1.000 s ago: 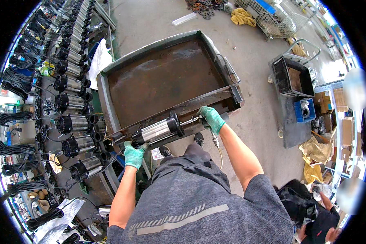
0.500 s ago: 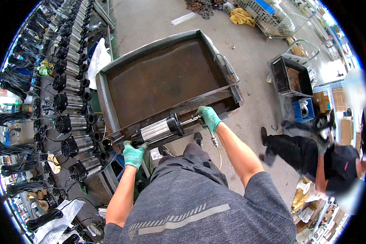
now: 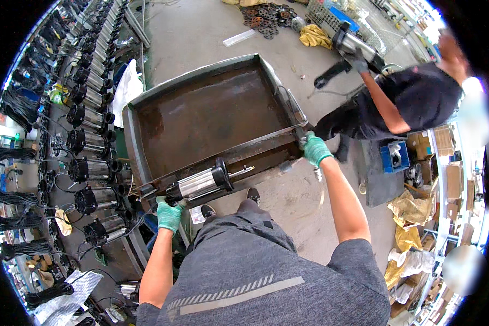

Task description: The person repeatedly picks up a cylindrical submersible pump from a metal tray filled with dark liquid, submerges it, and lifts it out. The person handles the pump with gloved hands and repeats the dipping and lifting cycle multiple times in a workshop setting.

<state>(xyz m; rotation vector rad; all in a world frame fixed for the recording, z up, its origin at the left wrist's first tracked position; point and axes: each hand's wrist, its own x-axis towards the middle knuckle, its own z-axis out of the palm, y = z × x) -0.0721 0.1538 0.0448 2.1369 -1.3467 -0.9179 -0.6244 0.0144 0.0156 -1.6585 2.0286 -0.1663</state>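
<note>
A cylindrical steel motor (image 3: 198, 183) with black ends lies along the near edge of a metal tank (image 3: 223, 149). Its thin shaft (image 3: 242, 171) points right. My left hand (image 3: 170, 213), in a green glove, grips the motor's black left end. At the tank's near right corner, clear of the shaft, my gloved right hand (image 3: 316, 150) is closed round a hose-fed tool, mostly hidden by the fingers. A metal fitting (image 3: 318, 174) and pale hose hang below that hand. Shallow brownish liquid seems to cover the tank's floor.
Rows of similar motors (image 3: 95, 169) with coiled black cables (image 3: 13, 198) line the left side. At right a co-worker (image 3: 402, 100) carries another motor (image 3: 361, 46). A blue bin (image 3: 394, 156) and boxes (image 3: 444, 140) stand by the right shelves; flat rings (image 3: 269, 19) lie on the far floor.
My right hand has moved right, from the motor's shaft to the tank's corner, with the tool. My left hand stays on the motor. The co-worker has come further forward, carrying a motor.
</note>
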